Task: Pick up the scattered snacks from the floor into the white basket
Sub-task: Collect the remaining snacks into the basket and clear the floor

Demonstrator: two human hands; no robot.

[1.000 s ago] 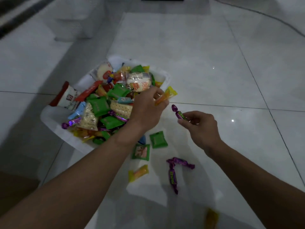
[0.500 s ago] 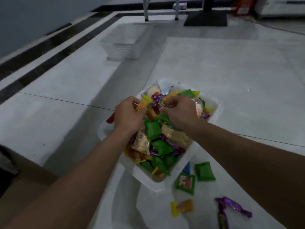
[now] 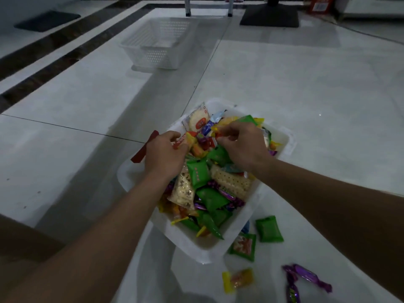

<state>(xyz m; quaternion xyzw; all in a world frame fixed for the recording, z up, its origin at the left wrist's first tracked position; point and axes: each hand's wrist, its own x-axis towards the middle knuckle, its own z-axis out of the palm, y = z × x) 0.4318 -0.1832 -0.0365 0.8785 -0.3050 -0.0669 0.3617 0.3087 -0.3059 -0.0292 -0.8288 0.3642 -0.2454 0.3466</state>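
Note:
The white basket point(image 3: 197, 246) stands on the tiled floor, heaped with green, yellow, purple and cracker snacks. Both my hands hover over its far half. My left hand point(image 3: 164, 155) pinches an orange-and-yellow wrapped snack point(image 3: 185, 139) between thumb and fingers. My right hand point(image 3: 242, 146) has curled fingers just above the heap, and whether they hold anything is hidden. On the floor beside the basket's near right corner lie a green packet point(image 3: 269, 228), a green pictured packet point(image 3: 243, 247), a yellow-orange candy point(image 3: 237, 280) and two purple candies point(image 3: 306, 277).
A second, empty white perforated basket point(image 3: 157, 44) sits farther back on the floor. Behind it are metal legs point(image 3: 188, 7), a black stand base point(image 3: 270, 17) and a red box point(image 3: 320, 4). A red packet point(image 3: 144, 148) pokes over the full basket's left rim.
Both hands have come from the floor side to above the basket, the right one bringing a purple candy. The view has tilted up, showing the far basket.

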